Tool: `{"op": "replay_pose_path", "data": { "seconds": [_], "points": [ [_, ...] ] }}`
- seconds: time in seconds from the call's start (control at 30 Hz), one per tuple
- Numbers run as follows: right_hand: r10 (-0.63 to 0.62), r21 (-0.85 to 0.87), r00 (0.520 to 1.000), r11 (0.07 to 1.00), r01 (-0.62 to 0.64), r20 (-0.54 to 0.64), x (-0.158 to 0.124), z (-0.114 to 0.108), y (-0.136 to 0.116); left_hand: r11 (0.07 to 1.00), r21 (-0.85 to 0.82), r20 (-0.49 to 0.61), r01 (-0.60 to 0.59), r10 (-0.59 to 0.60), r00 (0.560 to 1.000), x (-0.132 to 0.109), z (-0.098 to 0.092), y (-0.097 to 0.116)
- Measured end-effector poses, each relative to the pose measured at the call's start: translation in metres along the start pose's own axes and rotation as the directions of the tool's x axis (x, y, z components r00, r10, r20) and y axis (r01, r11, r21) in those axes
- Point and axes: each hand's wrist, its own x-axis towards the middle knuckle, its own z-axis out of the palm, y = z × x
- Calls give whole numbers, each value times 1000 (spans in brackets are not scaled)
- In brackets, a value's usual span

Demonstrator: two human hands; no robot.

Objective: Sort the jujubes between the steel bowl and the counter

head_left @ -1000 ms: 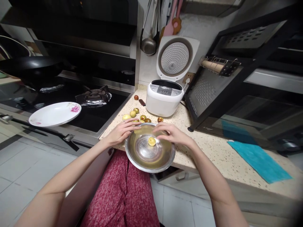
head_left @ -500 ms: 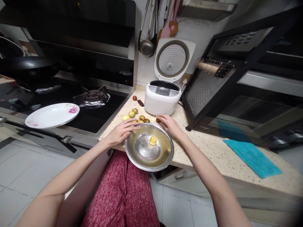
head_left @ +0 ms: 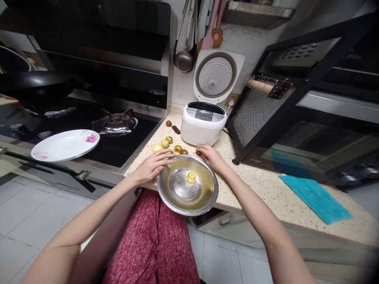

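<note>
A steel bowl [head_left: 187,201] sits at the counter's front edge, jutting over my lap, with one yellow-green jujube [head_left: 191,176] in it. Behind its rim lie several more jujubes [head_left: 165,144], some green, some brown. My left hand [head_left: 152,165] rests at the bowl's left rim, fingers stretched over the jujubes there and holding nothing. At the right rim my right hand [head_left: 211,157] has its fingers curled round a small brown jujube [head_left: 198,152], which is partly hidden under the fingertips.
A white rice cooker [head_left: 203,128] with its lid raised stands behind the jujubes. Left is a gas hob with a wok [head_left: 35,81] and a flowered plate [head_left: 66,146] over its front edge. A black oven [head_left: 314,130] and a teal cloth [head_left: 316,199] are on the right.
Hardly anything differs. The whole view has shifted by a few pixels; both hands, the bowl and the jujubes keep their places.
</note>
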Motion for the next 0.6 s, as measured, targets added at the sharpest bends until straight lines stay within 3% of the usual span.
{"op": "replay_pose_path", "data": {
  "seconds": [0.33, 0.6],
  "points": [
    [-6, -9, 999, 1000, 6, 41, 2, -7, -11, 1000, -9, -7, 3, -4, 1000, 1, 0, 1],
    [-18, 99, 983, 994, 36, -180, 3, -22, -25, 1000, -7, 5, 0, 0, 1000, 1, -1, 2]
  ]
}}
